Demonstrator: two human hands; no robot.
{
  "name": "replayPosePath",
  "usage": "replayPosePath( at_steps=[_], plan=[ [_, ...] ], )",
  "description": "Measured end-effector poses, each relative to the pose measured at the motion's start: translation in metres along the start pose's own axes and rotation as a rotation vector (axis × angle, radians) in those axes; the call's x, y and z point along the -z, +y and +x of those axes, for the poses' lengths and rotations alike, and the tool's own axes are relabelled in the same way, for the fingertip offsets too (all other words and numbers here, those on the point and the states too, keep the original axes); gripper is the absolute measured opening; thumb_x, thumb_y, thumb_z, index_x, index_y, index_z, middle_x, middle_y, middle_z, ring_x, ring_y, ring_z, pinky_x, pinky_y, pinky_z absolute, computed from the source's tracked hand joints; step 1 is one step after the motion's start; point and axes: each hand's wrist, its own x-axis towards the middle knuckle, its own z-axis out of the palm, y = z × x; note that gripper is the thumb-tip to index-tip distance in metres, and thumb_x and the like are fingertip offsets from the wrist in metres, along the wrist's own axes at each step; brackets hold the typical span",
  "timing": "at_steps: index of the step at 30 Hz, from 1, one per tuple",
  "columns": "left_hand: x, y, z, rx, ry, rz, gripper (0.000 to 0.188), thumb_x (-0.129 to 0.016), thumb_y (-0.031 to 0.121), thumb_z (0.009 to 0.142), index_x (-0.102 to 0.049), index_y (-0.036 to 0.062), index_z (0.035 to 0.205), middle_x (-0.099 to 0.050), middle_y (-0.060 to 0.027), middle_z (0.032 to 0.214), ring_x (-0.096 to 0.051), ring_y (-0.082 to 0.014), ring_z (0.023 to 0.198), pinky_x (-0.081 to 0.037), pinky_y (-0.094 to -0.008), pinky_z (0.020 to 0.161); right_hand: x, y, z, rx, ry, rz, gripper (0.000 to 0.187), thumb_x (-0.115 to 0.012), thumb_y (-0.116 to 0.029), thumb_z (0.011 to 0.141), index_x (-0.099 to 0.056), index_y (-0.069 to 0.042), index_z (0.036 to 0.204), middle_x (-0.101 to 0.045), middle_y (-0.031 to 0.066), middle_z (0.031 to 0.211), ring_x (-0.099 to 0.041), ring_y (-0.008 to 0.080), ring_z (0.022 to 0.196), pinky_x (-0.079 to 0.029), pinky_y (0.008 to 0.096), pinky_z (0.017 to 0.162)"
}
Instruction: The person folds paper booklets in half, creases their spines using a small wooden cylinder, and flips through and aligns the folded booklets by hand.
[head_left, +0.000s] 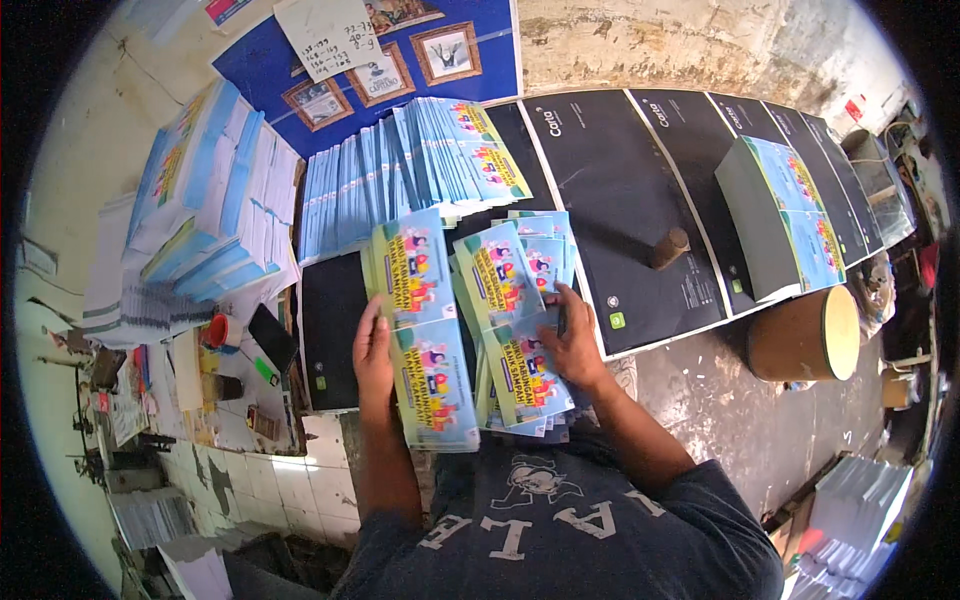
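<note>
Blue bundle | against left grip | second bundle | against right grip

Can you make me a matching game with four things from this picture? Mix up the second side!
Things:
1. left hand
2. big cylinder
3. framed pictures
4. booklets

Clues:
A. on the blue board
B. light blue and green, with colourful drawings
C. touching the left edge of some booklets
D. brown with a pale yellow end

Pairs: 1-C, 2-D, 3-A, 4-B
</note>
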Motion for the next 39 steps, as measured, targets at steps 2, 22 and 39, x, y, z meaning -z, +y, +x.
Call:
replayPosePath(
  at_steps=[2,22,39],
  plan=[
    [-0.019,-0.009,0.002,-0.060,-0.039,0.148,0.040,-0.053,0.019,0.102,-0.051,0.0046,0.140,-0.059,-0.0092,0.131,-0.057,-0.0152,0.114,-0.045,-0.0310,0.099,0.001,0.006,-0.001,0.056,-0.080,-0.153,0.030,-0.067,-0.016,0.087,-0.065,-0.003,0.114,-0.051,0.0149,0.135,-0.032,0.0365,0.140,-0.018,0.0508,0.113],
    [-0.080,-0.057,-0.011,0.058,-0.097,0.121,0.038,-0.049,0.020,0.105,-0.052,0.0041,0.139,-0.061,-0.0080,0.127,-0.055,-0.0118,0.111,-0.043,-0.0279,0.097,0.007,0.013,0.005,0.001,-0.195,-0.055,0.044,-0.063,-0.046,0.092,-0.076,-0.005,0.098,-0.051,0.0127,0.141,-0.023,0.0354,0.146,-0.007,0.0510,0.115],
    [-0.088,-0.031,-0.027,0.415,-0.222,0.190,0.032,-0.069,0.025,0.093,-0.068,-0.0036,0.109,-0.071,-0.0064,0.092,-0.066,-0.0107,0.081,-0.052,-0.0265,0.072,0.004,0.018,0.003,0.024,-0.147,-0.044,0.044,-0.066,-0.044,0.090,-0.069,-0.001,0.084,-0.052,0.0141,0.140,-0.026,0.0365,0.145,-0.010,0.0532,0.114]
  ],
)
